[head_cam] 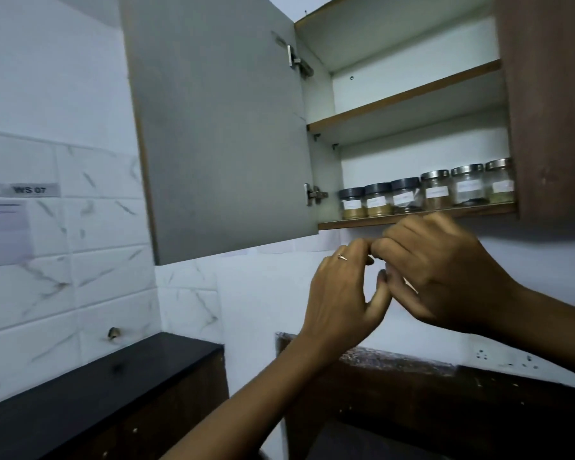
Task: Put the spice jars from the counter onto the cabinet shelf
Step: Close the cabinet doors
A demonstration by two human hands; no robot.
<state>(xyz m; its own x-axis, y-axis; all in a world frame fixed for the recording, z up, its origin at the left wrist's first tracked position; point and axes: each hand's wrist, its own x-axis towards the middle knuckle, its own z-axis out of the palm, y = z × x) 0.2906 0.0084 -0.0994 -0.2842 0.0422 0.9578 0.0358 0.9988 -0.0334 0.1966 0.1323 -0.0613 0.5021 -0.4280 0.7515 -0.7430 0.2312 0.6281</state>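
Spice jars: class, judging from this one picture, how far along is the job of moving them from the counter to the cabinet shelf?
Done: six spice jars stand in a row on the bottom shelf, three with dark lids, three with metal lids. In hand: nothing; the left hand and right hand meet at the fingertips below the shelf, holding no jar. Left: the visible black counter shows no jars, so probably only the open cabinet door remains.

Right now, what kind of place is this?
Most likely a small kitchen, possibly a test workstation: an open wall cabinet with six labelled glass spice jars on its bottom shelf, a black stone counter, white marbled wall tiles and a "WS 07" tag.
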